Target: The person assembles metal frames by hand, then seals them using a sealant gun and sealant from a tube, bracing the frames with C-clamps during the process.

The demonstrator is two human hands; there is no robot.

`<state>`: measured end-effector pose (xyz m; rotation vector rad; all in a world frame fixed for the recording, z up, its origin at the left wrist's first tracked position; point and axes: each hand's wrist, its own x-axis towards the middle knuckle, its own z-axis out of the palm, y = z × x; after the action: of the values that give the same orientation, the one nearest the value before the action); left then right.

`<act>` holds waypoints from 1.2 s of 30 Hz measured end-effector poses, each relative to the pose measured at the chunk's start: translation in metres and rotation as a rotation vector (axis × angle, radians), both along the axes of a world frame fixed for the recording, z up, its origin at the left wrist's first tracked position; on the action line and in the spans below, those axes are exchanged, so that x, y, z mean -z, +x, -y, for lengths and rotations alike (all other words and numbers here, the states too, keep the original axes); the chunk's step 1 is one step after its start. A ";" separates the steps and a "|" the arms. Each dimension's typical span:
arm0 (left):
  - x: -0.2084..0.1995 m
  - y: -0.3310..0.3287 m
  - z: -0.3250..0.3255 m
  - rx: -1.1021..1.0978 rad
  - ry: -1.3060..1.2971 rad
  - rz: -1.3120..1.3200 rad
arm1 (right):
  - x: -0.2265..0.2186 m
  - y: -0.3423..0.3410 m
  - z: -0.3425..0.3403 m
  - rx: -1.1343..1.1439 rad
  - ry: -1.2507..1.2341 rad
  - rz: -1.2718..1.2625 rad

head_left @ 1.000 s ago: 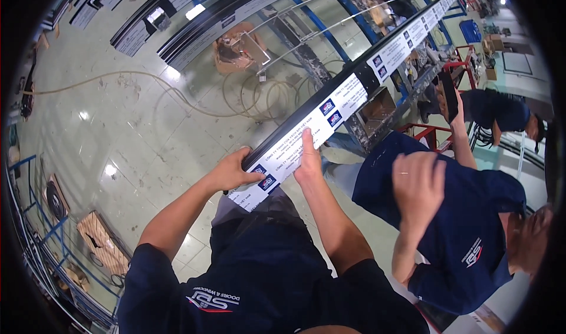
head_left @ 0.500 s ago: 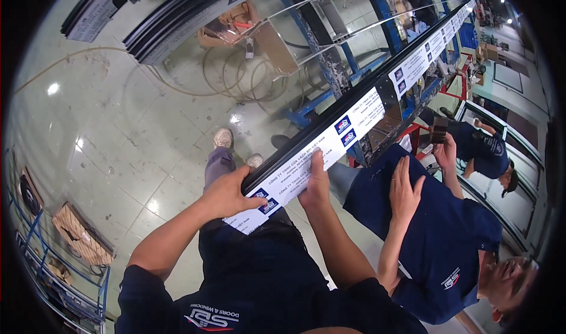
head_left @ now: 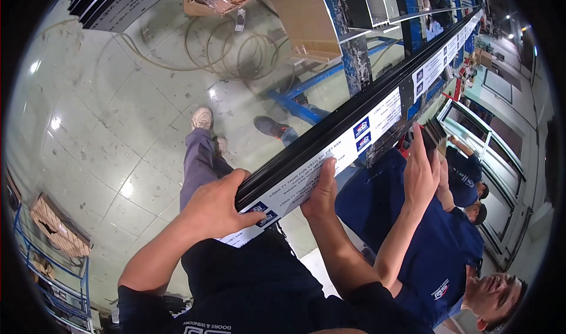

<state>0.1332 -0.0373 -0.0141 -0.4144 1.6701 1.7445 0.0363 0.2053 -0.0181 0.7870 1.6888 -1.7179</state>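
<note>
A long black metal profile point(head_left: 321, 138), its side covered in white printed protective film point(head_left: 295, 187), slants from my waist to the far upper right. My left hand point(head_left: 215, 207) is closed round its near end, with the thumb pressed on the film. Farther along, my right hand point(head_left: 321, 192) grips the lower edge, thumb lying on the film and the other fingers hidden underneath. The far part of the profile runs along a blue metal rack point(head_left: 354, 75); whether it rests there I cannot tell.
Close on my right stands a co-worker point(head_left: 407, 216), one hand raised beside the profile and a short dark piece point(head_left: 435, 135) near the other. Two more people are behind. A coiled hose point(head_left: 233, 51), a cardboard box point(head_left: 197, 1) and stacked profiles point(head_left: 127, 1) are ahead.
The view has shifted, and more of the profile's black face shows. Both my hands keep their hold. The co-worker's open hand has moved up closer to the short dark piece.
</note>
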 end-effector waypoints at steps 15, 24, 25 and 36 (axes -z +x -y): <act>0.018 0.005 0.014 0.055 0.068 -0.207 | 0.019 0.002 0.001 0.151 0.347 -0.151; 0.175 -0.021 0.149 0.023 -0.075 -0.072 | 0.004 0.021 -0.018 0.047 0.286 -0.181; 0.202 -0.020 0.156 -0.035 -0.158 -0.115 | 0.003 0.021 -0.014 0.066 0.326 -0.187; 0.401 -0.129 0.156 0.180 -0.604 -0.337 | -0.005 0.012 0.006 0.149 0.673 -0.317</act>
<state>0.0044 -0.1936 -0.4156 -0.2273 2.3981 1.1995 0.0487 0.1994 -0.0133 0.9822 2.5448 -1.4125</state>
